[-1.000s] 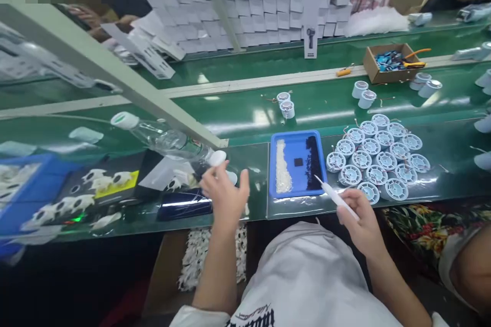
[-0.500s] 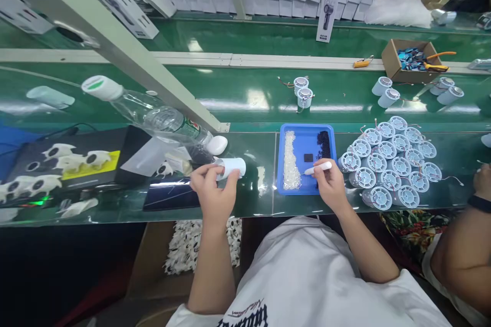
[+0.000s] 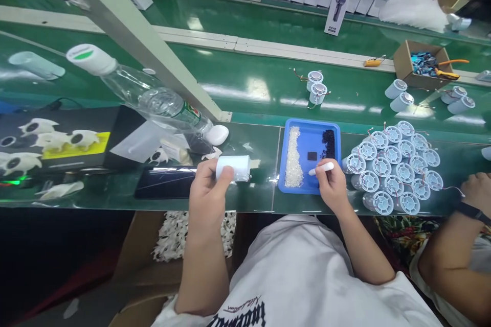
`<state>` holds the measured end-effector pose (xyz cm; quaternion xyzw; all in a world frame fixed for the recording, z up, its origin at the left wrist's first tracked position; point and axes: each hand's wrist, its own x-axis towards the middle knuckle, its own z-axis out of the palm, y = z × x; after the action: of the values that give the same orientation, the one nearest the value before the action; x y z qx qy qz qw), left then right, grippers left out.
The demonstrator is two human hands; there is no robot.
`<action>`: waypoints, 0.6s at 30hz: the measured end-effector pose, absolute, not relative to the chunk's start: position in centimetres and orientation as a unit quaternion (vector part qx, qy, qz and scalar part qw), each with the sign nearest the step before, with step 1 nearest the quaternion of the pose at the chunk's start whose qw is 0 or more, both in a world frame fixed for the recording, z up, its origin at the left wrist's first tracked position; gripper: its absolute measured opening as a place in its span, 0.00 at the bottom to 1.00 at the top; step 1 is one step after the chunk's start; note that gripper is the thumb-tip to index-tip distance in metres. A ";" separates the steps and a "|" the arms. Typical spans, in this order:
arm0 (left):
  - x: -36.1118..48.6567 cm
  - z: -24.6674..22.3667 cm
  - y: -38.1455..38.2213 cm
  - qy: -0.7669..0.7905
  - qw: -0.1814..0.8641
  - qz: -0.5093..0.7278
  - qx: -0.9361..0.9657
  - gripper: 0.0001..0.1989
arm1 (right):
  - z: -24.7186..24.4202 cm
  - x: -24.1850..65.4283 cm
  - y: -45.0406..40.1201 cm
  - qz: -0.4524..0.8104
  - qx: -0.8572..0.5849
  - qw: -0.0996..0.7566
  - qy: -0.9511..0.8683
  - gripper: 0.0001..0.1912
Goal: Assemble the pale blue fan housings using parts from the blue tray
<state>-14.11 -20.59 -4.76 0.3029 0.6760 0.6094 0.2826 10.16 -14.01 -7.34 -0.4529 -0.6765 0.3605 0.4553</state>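
My left hand (image 3: 209,189) is closed around a pale blue cylinder (image 3: 238,168), which lies roughly sideways above the bench with its end toward the right. My right hand (image 3: 333,188) pinches a white pen-like tool (image 3: 324,167), its tip pointing left over the blue tray (image 3: 310,184). Inside the tray, small white pieces (image 3: 293,163) form a strip on the left, small black pieces (image 3: 328,144) lie at the right, and a black square (image 3: 312,156) sits between them. Right of the tray stand several pale blue cylinders (image 3: 381,167) with spoked ends, some with wires.
A plastic bottle (image 3: 149,102) leans at the left by a metal post (image 3: 161,61). White shell parts (image 3: 82,138) lie further left. Behind are two cylinders (image 3: 317,93) and a cardboard box (image 3: 406,64). Another person's hand (image 3: 479,191) rests at the right edge.
My left hand has turned and wrapped further around the cylinder. The white tool's tip has moved off the white pieces, slightly right. The camera view has shifted and tilted.
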 end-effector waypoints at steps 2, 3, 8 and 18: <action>-13.8 -4.4 -20.5 0.644 0.339 0.632 0.267 0.26 | -7.3 10.3 -14.0 0.344 -0.452 0.452 -0.689 0.09; -13.7 -4.2 -20.4 0.630 0.357 0.642 0.253 0.26 | -7.3 10.4 -14.0 0.341 -0.452 0.450 -0.690 0.10; -13.5 -3.4 -20.3 0.595 0.406 0.648 0.249 0.23 | -7.7 10.5 -13.7 0.365 -0.467 0.440 -0.675 0.13; -13.1 -3.2 -20.1 0.591 0.426 0.634 0.260 0.21 | -6.7 10.1 -13.5 0.320 -0.465 0.401 -0.721 0.10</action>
<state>-13.06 -20.09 -3.22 0.2596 0.5906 0.6342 0.4261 10.14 -13.45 -6.72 -0.4654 -0.7210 0.3205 0.4010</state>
